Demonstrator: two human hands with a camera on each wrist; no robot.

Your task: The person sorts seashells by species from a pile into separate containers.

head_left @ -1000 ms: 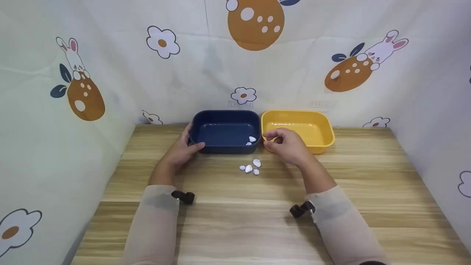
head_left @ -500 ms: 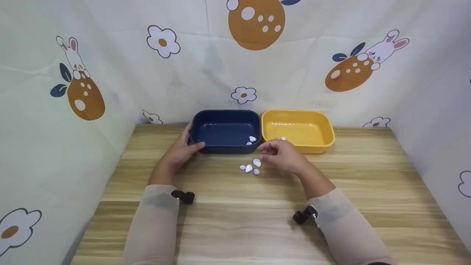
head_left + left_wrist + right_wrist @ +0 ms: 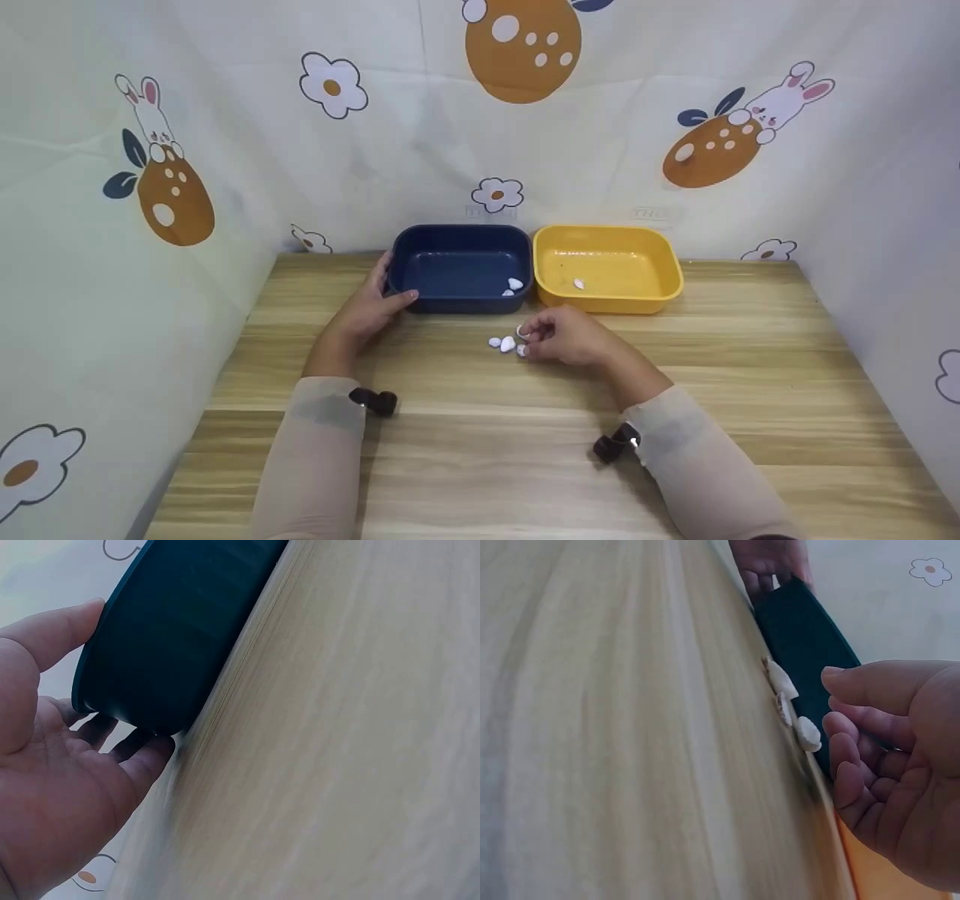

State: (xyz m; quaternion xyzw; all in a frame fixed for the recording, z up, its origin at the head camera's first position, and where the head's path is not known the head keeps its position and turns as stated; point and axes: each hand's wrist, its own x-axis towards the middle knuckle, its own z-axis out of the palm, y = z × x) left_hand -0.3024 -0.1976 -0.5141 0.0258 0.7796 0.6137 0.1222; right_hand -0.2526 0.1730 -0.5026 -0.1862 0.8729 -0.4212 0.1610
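Observation:
A dark blue plastic box [image 3: 461, 306] stands at the back of the table. My left hand [image 3: 370, 302] holds its left end, thumb on the front rim and fingers around the outer wall. Several small white pieces that look like seashells [image 3: 508, 344] lie on the table in front of it. My right hand [image 3: 566, 336] is right beside them, with fingers bent and thumb apart in the right wrist view; nothing shows between them. It partly covers one white shell [image 3: 808, 734]. Two white pieces [image 3: 514, 284] sit in the blue box's front right corner.
A yellow plastic box [image 3: 645, 305] stands against the blue box's right side, with one small white shell [image 3: 579, 284] in it. Patterned cloth [image 3: 420, 135] hangs behind and at both sides of the wooden table [image 3: 465, 450].
My right hand has moved from over the yellow box's left edge down toward the white pieces on the table. A white shell now shows in the yellow box. My left hand stays put.

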